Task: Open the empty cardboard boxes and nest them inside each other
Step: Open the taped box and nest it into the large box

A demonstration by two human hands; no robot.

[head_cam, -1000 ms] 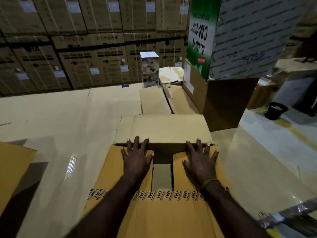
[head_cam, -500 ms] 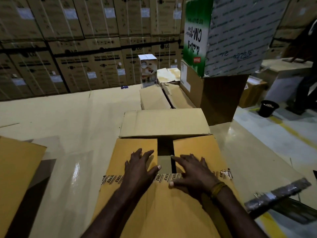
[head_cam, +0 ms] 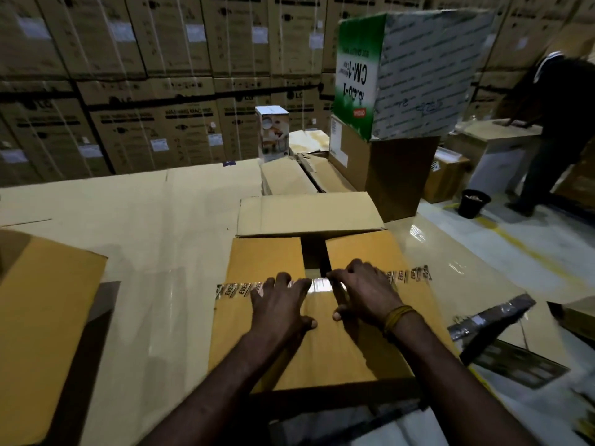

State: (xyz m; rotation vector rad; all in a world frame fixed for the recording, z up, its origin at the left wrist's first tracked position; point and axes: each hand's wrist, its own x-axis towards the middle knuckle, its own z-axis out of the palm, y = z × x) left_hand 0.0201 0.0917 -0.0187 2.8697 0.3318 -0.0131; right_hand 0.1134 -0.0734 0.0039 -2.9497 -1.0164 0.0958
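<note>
A brown cardboard box stands right in front of me on the cardboard-covered floor. Its far flap lies folded outward, and two side flaps leave a dark gap between them. A strip of printed clear tape runs along the edge of the near flap. My left hand rests flat on that flap, fingers spread, tips on the tape. My right hand has arched fingers, their tips on the tape beside the gap. Another brown box sits at the left edge.
A green-and-white box sits on a tall brown carton behind right. Flattened boxes and a small white product box lie beyond. Stacked cartons wall the back. A person stands near a black bucket at right.
Both hands have drawn back from the far flap, over the side flaps, to the taped edge of the near flap. They now lie closer together.
</note>
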